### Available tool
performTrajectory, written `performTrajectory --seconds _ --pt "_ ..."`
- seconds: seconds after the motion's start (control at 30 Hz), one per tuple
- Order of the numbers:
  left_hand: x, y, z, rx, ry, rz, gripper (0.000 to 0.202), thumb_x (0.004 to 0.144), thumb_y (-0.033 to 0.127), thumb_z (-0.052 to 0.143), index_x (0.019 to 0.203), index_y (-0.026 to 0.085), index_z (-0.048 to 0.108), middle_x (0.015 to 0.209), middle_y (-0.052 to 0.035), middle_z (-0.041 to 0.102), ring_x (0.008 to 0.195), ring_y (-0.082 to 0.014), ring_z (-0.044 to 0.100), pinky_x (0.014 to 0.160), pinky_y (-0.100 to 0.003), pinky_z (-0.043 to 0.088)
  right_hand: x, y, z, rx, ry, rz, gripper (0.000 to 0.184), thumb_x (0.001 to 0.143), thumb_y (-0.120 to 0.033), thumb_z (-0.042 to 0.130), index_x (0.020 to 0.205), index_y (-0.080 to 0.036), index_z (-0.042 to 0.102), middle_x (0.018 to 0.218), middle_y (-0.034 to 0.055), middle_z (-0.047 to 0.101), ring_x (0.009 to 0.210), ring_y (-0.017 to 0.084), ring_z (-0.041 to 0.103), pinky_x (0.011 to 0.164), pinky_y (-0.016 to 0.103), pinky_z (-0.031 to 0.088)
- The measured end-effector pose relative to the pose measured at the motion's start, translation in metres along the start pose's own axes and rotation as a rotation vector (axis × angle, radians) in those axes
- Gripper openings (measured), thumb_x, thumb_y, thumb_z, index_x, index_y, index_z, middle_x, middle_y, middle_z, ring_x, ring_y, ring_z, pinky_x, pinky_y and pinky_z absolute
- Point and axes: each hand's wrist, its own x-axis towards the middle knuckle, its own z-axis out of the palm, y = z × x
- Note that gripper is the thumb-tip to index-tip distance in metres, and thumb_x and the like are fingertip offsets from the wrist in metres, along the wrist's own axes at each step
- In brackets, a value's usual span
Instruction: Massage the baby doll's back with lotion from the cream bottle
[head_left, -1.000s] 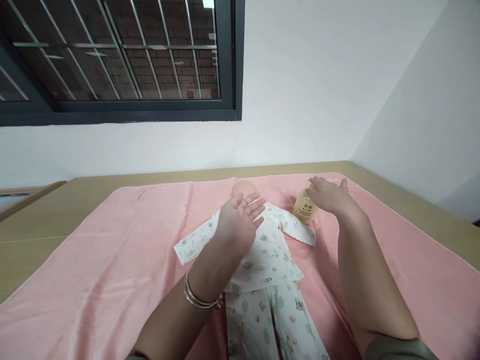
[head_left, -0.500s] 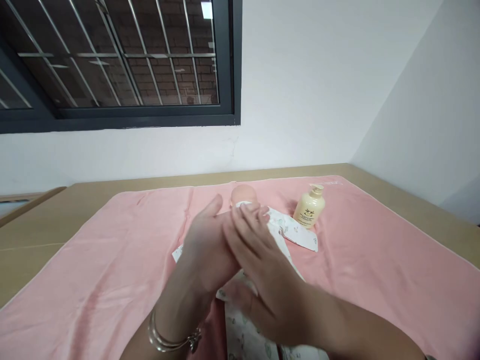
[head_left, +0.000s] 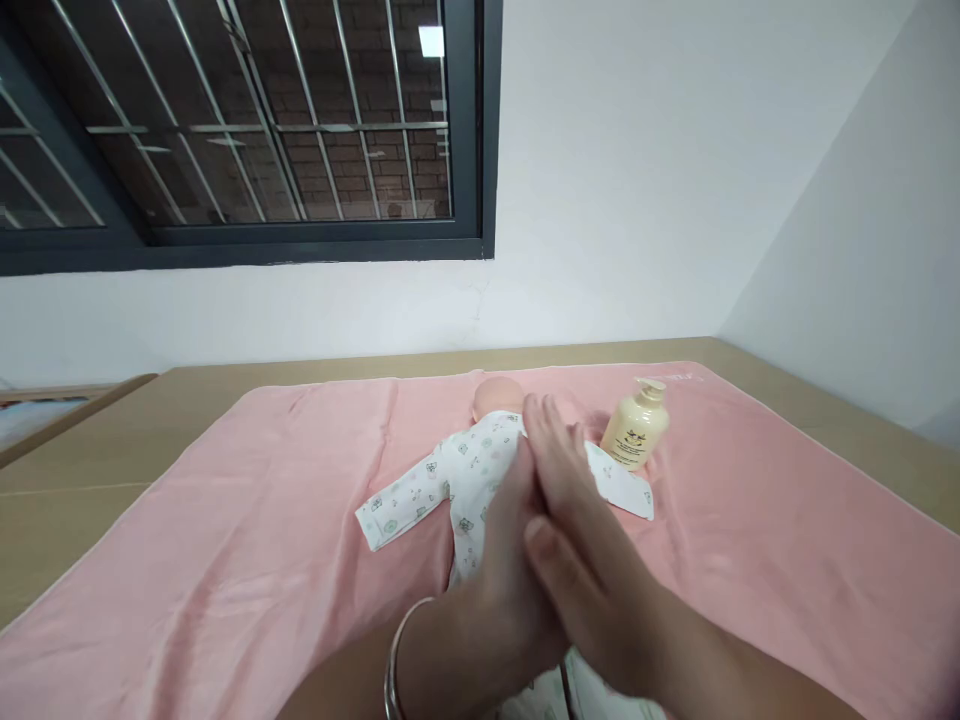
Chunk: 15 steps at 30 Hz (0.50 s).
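My left hand [head_left: 514, 570] and my right hand [head_left: 600, 575] are pressed palm to palm in front of me, fingers stretched out and pointing forward. A silver bracelet [head_left: 391, 670] circles my left wrist. Below and beyond them, a baby doll [head_left: 469, 470] in a white printed outfit lies on a pink blanket [head_left: 285, 520], its sleeves spread to the sides. Its bald head [head_left: 498, 396] points away from me. Much of the doll's body is hidden behind my hands. A cream-coloured pump bottle [head_left: 636, 430] stands tilted near the doll's right-hand sleeve.
The blanket covers most of a tan surface [head_left: 82, 490] that meets a white wall [head_left: 600, 180] at the back. A dark-framed window [head_left: 476, 130] with metal bars is at upper left.
My hands have turned from a slanted, crossed contact to an upright palm-to-palm one and shifted right. More of the doll's torso and left-side sleeve shows.
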Motion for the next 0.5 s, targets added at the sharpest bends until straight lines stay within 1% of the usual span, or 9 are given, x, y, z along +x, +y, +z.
performTrajectory --seconds 0.07,0.13,0.2,0.23,0.3,0.37,0.43,0.5 --pt "0.002 0.011 -0.006 -0.065 0.033 0.101 0.055 0.093 0.059 0.032 0.127 0.025 0.059 0.131 -0.0072 0.063 0.135 -0.0269 0.046 0.111 -0.037 0.041 -0.002 -0.007 0.006 -0.013 -0.018 -0.12 0.081 0.098 -0.056 0.033 0.156 -0.02 -0.011 0.164 0.0071 0.003 0.149 0.034 0.002 0.119 0.061 0.017" --pt "0.003 0.026 -0.012 -0.087 0.074 0.177 0.058 0.095 0.057 0.026 0.136 0.026 0.052 0.14 -0.006 0.056 0.139 -0.0245 0.041 0.114 -0.039 0.037 -0.005 -0.011 0.015 -0.026 -0.04 -0.236 0.09 0.095 -0.061 0.038 0.156 -0.015 -0.01 0.163 0.0114 0.008 0.148 0.037 0.006 0.118 0.06 0.021" --pt "0.003 0.04 -0.016 -0.069 0.114 0.244 0.062 0.095 0.058 0.02 0.142 0.026 0.045 0.144 -0.0068 0.053 0.141 -0.0246 0.039 0.113 -0.042 0.038 -0.007 -0.012 0.021 -0.031 -0.062 -0.321 0.09 0.095 -0.062 0.037 0.156 -0.011 -0.005 0.161 0.0146 0.015 0.148 0.036 0.012 0.118 0.058 0.024" --pt "0.002 0.045 -0.018 -0.045 0.127 0.265 0.063 0.095 0.059 0.018 0.144 0.027 0.043 0.144 -0.007 0.052 0.142 -0.0249 0.038 0.112 -0.042 0.039 -0.008 -0.013 0.023 -0.032 -0.069 -0.34 0.088 0.096 -0.061 0.036 0.157 -0.01 -0.001 0.16 0.0155 0.018 0.148 0.035 0.014 0.118 0.055 0.025" --pt "0.0 0.052 -0.02 0.003 0.138 0.271 0.065 0.095 0.06 0.016 0.145 0.028 0.042 0.144 -0.0069 0.053 0.142 -0.025 0.038 0.109 -0.042 0.042 -0.01 -0.014 0.02 -0.026 -0.083 -0.35 0.082 0.098 -0.058 0.036 0.156 -0.009 0.008 0.158 0.0157 0.025 0.147 0.032 0.02 0.119 0.052 0.025" --pt "-0.001 0.056 -0.021 0.01 0.12 0.224 0.065 0.095 0.058 0.015 0.146 0.026 0.041 0.143 -0.0081 0.053 0.141 -0.0249 0.039 0.108 -0.042 0.043 -0.01 -0.016 0.011 -0.019 -0.087 -0.316 0.075 0.098 -0.053 0.039 0.155 -0.01 0.018 0.155 0.0144 0.033 0.146 0.03 0.024 0.12 0.052 0.023" --pt "-0.001 0.056 -0.021 -0.024 0.091 0.141 0.064 0.095 0.054 0.015 0.147 0.023 0.039 0.142 -0.0102 0.054 0.139 -0.0245 0.042 0.109 -0.042 0.043 -0.01 -0.02 0.001 -0.035 -0.103 -0.236 0.067 0.098 -0.047 0.043 0.153 -0.012 0.027 0.151 0.0126 0.041 0.145 0.031 0.027 0.119 0.055 0.021" --pt "-0.001 0.053 -0.02 -0.066 0.079 0.063 0.063 0.095 0.051 0.016 0.147 0.022 0.038 0.14 -0.0111 0.056 0.137 -0.0248 0.045 0.109 -0.044 0.043 -0.008 -0.022 -0.007 -0.069 -0.119 -0.157 0.062 0.097 -0.044 0.044 0.15 -0.014 0.034 0.15 0.0106 0.044 0.146 0.033 0.025 0.118 0.06 0.018"
